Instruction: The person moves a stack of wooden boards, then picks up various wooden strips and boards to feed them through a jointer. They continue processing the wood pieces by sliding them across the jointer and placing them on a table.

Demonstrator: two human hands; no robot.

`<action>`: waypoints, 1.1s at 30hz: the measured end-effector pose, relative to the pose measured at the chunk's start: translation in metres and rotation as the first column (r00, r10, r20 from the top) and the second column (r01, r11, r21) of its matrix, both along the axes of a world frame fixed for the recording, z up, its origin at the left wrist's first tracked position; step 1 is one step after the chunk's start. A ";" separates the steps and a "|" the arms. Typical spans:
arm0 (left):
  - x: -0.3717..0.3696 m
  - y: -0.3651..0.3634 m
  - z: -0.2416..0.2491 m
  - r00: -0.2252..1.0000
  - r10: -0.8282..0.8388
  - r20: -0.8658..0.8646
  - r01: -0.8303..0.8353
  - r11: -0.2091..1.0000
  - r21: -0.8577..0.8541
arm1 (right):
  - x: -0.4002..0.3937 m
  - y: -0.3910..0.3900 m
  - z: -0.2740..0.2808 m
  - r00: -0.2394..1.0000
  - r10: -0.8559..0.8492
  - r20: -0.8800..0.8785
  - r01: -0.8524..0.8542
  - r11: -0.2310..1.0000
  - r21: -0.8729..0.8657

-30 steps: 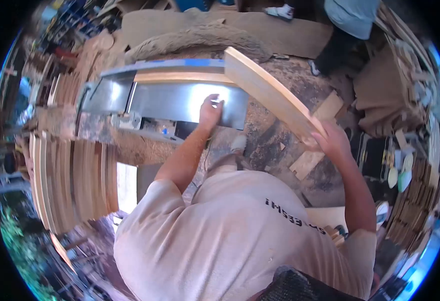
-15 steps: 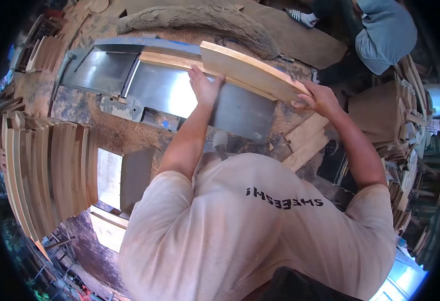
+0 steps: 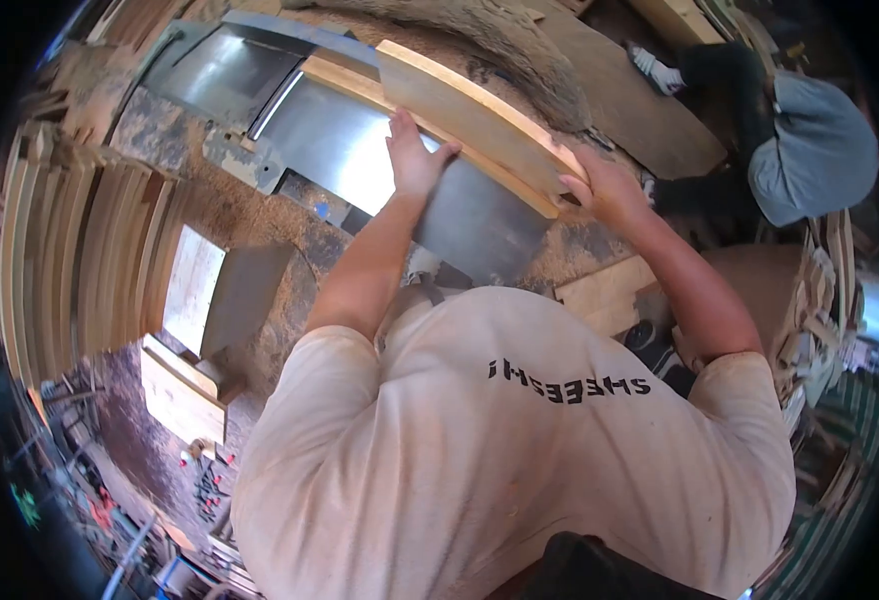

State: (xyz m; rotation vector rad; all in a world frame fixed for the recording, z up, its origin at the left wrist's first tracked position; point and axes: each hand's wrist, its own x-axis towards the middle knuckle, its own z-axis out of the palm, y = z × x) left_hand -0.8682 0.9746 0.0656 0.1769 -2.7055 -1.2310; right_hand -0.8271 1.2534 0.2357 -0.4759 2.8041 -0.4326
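A long wooden board [image 3: 469, 115] stands on edge along the back of a metal-topped machine that looks like a jointer. A narrower wood strip [image 3: 344, 82] runs along its near side, over the shiny machine table [image 3: 334, 135]. My left hand [image 3: 419, 160] lies against the strip and the board's lower part, fingers stretched out and thumb apart. At the board's right end, my right hand [image 3: 604, 190] is closed around it, with some fingers hidden behind the wood. The blue fence [image 3: 299, 35] shows past the board's left end.
Stacked boards [image 3: 89, 250] stand at the left, near pale wooden pieces [image 3: 184, 390]. A large log [image 3: 459, 40] lies beyond the machine. At the upper right, a person in a grey shirt [image 3: 814, 150] bends down. Sawdust covers the ground, and boards [image 3: 609, 290] lie at the right.
The board has slid left along the strip, and its right end sits lower. My right hand has moved left with it. My left hand stays near the strip. The camera view has turned slightly.
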 end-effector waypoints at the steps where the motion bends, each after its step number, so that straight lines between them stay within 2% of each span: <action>1: 0.000 0.001 0.001 1.000 -0.010 0.008 0.010 1.000 -0.003 | 0.000 0.000 0.000 1.000 0.028 -0.002 -0.028 1.000 -0.006; 4: -0.002 0.001 -0.013 1.000 0.002 -0.016 -0.003 0.999 -0.041 | -0.002 -0.012 0.009 0.994 0.101 -0.048 -0.101 0.995 0.018; 6: -0.001 0.000 -0.004 1.000 0.013 0.016 -0.012 0.997 -0.076 | 0.000 -0.019 0.015 0.994 0.099 -0.053 -0.088 0.979 0.182; 7: 0.002 -0.001 0.002 1.000 0.009 0.024 -0.008 0.999 -0.053 | -0.003 -0.015 0.008 0.965 0.211 -0.158 -0.181 0.966 0.186; 8: 0.002 -0.002 0.008 1.000 0.001 0.029 -0.001 1.000 -0.028 | -0.007 -0.018 0.004 0.955 0.246 -0.168 -0.216 0.960 0.179; 10: 0.002 -0.001 0.004 0.999 0.027 0.021 -0.026 0.999 -0.032 | -0.012 -0.023 0.000 0.946 0.241 -0.218 -0.256 0.966 -0.045; 11: 0.002 -0.002 0.004 1.000 0.018 0.016 -0.018 0.999 -0.027 | -0.015 -0.030 0.004 0.937 0.268 -0.225 -0.285 0.958 -0.044; 13: 0.002 -0.002 0.002 0.999 0.033 0.016 -0.032 0.999 -0.029 | -0.018 -0.046 0.014 0.950 0.266 -0.165 -0.294 0.939 -0.179; 14: 0.002 -0.002 0.003 1.000 0.019 0.021 -0.019 0.999 -0.030 | -0.022 -0.049 0.015 0.942 0.288 -0.170 -0.317 0.932 -0.174; 16: 0.003 -0.001 0.005 0.998 0.042 0.040 -0.041 0.999 -0.017 | -0.031 -0.057 0.013 0.962 0.270 -0.040 -0.271 0.961 -0.046; 20: 0.003 -0.001 0.002 0.995 0.029 0.093 -0.027 0.999 -0.016 | -0.031 -0.054 0.008 0.954 0.281 -0.106 -0.287 0.957 -0.048; 22: 0.003 -0.003 -0.002 0.999 0.019 0.033 -0.019 1.000 -0.001 | -0.029 -0.059 0.010 0.959 0.269 -0.088 -0.272 0.962 -0.031; 29: 0.007 -0.007 0.003 0.998 -0.017 0.064 0.012 0.997 0.079 | -0.033 -0.073 0.018 0.984 0.176 0.009 -0.176 0.983 0.045; 33: 0.005 -0.009 0.004 0.994 -0.004 0.107 0.002 1.000 0.019 | -0.034 -0.074 0.013 0.979 0.196 -0.060 -0.196 0.981 -0.001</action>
